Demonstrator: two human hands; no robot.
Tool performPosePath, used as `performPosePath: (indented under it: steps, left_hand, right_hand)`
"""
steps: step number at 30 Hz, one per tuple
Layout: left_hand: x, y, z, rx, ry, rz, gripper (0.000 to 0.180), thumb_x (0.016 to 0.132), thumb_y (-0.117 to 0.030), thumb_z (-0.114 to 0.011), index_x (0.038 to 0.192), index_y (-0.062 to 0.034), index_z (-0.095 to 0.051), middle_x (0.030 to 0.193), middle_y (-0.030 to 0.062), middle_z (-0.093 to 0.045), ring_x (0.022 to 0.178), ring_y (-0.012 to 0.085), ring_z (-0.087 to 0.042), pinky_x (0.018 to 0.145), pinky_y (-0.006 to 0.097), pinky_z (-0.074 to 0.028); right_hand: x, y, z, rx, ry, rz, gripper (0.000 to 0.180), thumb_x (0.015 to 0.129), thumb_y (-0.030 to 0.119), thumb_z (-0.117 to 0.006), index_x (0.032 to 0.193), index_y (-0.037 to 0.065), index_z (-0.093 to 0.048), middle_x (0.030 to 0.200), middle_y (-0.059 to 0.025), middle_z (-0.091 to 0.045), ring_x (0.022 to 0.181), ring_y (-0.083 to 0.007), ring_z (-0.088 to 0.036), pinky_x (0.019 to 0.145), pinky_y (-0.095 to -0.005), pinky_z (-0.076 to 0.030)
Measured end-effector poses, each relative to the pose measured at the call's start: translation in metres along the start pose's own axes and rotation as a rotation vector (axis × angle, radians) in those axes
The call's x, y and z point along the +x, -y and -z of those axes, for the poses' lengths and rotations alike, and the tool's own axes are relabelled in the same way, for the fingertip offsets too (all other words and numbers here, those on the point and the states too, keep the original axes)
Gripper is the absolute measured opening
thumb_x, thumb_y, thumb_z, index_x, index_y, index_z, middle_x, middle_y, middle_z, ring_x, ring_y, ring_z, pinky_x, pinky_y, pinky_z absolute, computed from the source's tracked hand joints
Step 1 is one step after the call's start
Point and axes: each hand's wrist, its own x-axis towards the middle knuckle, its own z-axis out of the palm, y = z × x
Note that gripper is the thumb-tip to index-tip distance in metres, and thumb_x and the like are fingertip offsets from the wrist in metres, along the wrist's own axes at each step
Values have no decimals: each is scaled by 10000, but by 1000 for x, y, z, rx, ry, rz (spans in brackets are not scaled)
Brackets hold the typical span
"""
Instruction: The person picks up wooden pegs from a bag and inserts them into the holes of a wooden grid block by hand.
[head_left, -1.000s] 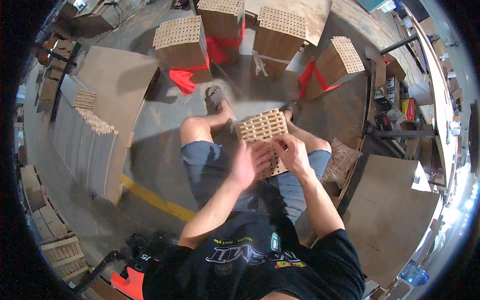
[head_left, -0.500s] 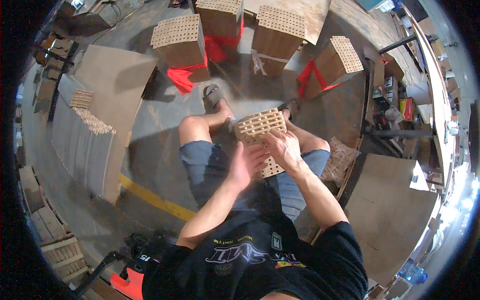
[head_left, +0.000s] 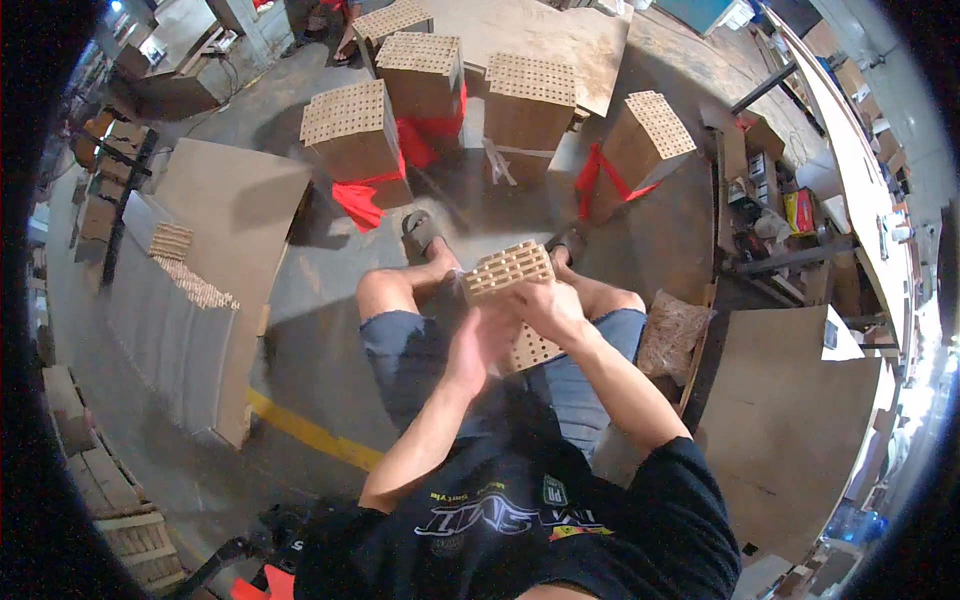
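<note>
Between my knees stands a light wooden block with rows of round holes [head_left: 533, 350]. Across its far part lie rows of short pale wooden dowels [head_left: 508, 268]. My right hand [head_left: 550, 308] is over the middle of the block, its fingers bent and closed at the near edge of the dowel rows; what they pinch is hidden. Smeared by motion, my left hand [head_left: 478, 345] is at the block's left side, close to the right fingers. Whether it holds a dowel does not show.
Several tall stacks of holed boards [head_left: 530, 85] stand on the floor ahead, some tied with red cloth [head_left: 357, 204]. At left a large board stack [head_left: 225, 190] carries loose dowels [head_left: 195, 285]. A clear bag of dowels [head_left: 675, 335] lies by my right knee, near a brown board [head_left: 790, 420].
My view has tilted up slightly, so another holed stack shows at the back. My left hand's open fingers have blurred and drawn in beside the block. The right hand stays over it.
</note>
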Motion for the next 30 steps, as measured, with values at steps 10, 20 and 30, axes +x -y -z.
performPosePath:
  steps: [10, 20, 30]
  left_hand:
    - [40, -24, 14, 272, -282, -244, 467, 1001, -397, -523, 1354, -93, -485, 1320, 47, -539, 1188, 164, -514, 988, 350, -412]
    - [87, 12, 3, 90, -22, -241, 733, 1008, -619, -311, 1490, -68, -358, 1513, 99, -402, 1366, 246, -401, 1139, 389, -313]
    - [57, -18, 22, 466, -420, -201, 641, 1046, -499, -310, 1503, -50, -323, 1544, 149, -347, 1407, 299, -342, 1174, 458, -231]
  right_hand:
    - [-14, -108, -5, 844, -216, -383, 400, 1003, 284, -575, 1296, 12, -589, 1139, -73, -676, 1031, -122, -613, 895, -266, -479]
    - [14, -52, 16, 1669, 144, -467, 731, 974, 673, -362, 1410, 106, -510, 1394, -130, -547, 1228, -286, -528, 1084, -423, -382]
    - [-51, -110, -11, 1174, -554, -358, 438, 998, 320, -577, 1328, 32, -564, 1156, -101, -678, 1011, -188, -645, 891, -334, -524]
